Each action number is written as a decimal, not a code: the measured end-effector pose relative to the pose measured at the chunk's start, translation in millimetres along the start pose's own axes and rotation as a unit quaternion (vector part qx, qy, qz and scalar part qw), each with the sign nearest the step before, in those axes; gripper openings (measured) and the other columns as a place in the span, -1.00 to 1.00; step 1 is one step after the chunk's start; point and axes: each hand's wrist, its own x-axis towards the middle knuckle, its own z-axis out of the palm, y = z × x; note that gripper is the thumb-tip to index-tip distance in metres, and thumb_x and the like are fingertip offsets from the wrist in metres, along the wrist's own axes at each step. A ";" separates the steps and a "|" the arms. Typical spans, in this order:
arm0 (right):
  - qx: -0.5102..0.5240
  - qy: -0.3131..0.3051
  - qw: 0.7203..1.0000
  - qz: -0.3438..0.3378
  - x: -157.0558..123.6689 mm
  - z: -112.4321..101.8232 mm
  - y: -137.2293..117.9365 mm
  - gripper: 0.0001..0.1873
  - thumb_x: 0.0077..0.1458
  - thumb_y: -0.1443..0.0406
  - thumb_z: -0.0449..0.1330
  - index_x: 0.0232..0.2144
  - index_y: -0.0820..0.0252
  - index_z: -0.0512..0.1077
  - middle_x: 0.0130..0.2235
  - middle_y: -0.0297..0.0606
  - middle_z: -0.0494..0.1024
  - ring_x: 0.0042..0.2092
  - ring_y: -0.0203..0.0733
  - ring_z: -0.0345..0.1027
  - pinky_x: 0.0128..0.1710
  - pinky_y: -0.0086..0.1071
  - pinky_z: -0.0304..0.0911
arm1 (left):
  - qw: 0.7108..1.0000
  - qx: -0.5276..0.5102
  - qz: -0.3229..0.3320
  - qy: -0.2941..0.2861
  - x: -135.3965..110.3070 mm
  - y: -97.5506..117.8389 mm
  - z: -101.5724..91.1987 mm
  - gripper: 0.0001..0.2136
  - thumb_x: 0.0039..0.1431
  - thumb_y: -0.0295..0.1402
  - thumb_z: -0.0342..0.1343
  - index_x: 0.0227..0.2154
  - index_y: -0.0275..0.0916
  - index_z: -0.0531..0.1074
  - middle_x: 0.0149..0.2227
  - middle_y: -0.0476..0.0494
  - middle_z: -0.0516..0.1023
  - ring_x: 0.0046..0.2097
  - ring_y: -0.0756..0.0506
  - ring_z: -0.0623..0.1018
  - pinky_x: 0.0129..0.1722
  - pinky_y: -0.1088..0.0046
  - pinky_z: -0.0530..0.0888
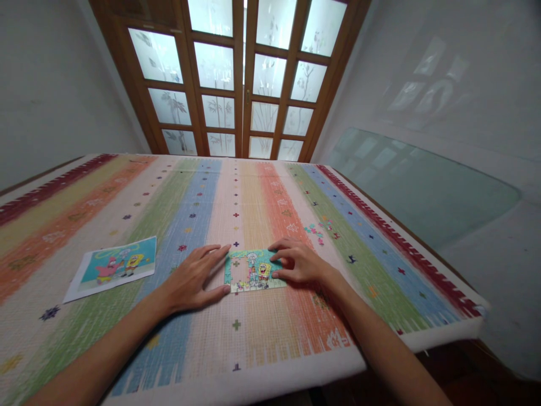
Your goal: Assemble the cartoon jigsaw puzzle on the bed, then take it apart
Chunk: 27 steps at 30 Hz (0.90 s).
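Note:
A small jigsaw puzzle [252, 272] with a cartoon picture lies partly assembled on the striped tablecloth [262, 344]. My left hand [195, 277] lies flat at the puzzle's left edge, fingers stretched out and touching it. My right hand [298, 263] rests at the puzzle's right edge with fingers curled, fingertips pressing on the pieces there. A few loose puzzle pieces [318, 230] lie on the cloth beyond my right hand.
A printed reference picture [115, 267] of the same cartoon lies to the left on the cloth. Wooden doors with frosted glass panes [243, 79] stand behind the table. A glass sheet [418, 186] leans on the right wall. The table's right edge [439, 287] is close.

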 end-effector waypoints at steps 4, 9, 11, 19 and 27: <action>-0.002 -0.001 1.000 0.000 0.4 1.0 0.6 -0.78 0.05 0.20 0.45 -0.24 0.14 0.61 -0.02 -0.09 0.60 0.00 -0.01 0.44 0.04 -0.06 0.34 | 1.000 0.008 0.005 -0.009 -0.9 -2.5 2.3 -0.23 0.30 -0.01 0.12 0.43 -0.20 -0.03 0.26 -0.36 0.35 0.24 -0.39 0.38 0.20 -0.01 0.38; 0.001 0.006 1.000 -0.007 0.7 1.0 -0.6 -0.77 0.05 0.20 0.45 -0.25 0.16 0.61 -0.03 -0.08 0.59 0.00 -0.02 0.44 0.04 -0.07 0.35 | 1.000 0.018 0.001 -0.009 -1.2 -3.6 4.0 -0.26 0.33 0.01 0.10 0.41 -0.21 -0.01 0.24 -0.37 0.37 0.22 -0.37 0.39 0.20 0.03 0.38; -0.002 0.005 1.000 -0.008 0.8 0.7 -1.1 -0.77 0.05 0.20 0.44 -0.24 0.15 0.60 -0.03 -0.08 0.59 0.00 -0.01 0.44 0.04 -0.06 0.35 | 1.000 0.015 -0.002 -0.012 -1.4 -3.7 4.4 -0.26 0.33 0.00 0.11 0.41 -0.20 -0.01 0.26 -0.36 0.36 0.23 -0.36 0.39 0.21 0.03 0.38; -0.009 -0.001 1.000 -0.008 1.3 -0.2 -3.1 -0.79 0.08 0.20 0.39 -0.23 0.16 0.59 -0.03 -0.09 0.58 -0.01 0.00 0.44 0.04 -0.06 0.34 | 1.000 0.008 -0.009 -0.017 -1.5 -4.0 5.1 -0.27 0.33 0.00 0.12 0.40 -0.19 0.00 0.27 -0.36 0.35 0.23 -0.36 0.40 0.22 0.04 0.37; -0.015 -0.002 1.000 -0.010 1.7 2.4 -2.1 -0.83 0.13 0.21 0.33 -0.24 0.14 0.56 -0.03 -0.09 0.56 0.00 -0.01 0.42 0.07 -0.04 0.32 | 1.000 -0.002 -0.014 -0.016 -1.8 -3.8 6.6 -0.28 0.33 0.02 0.12 0.39 -0.18 0.04 0.25 -0.35 0.37 0.20 -0.36 0.42 0.19 0.04 0.39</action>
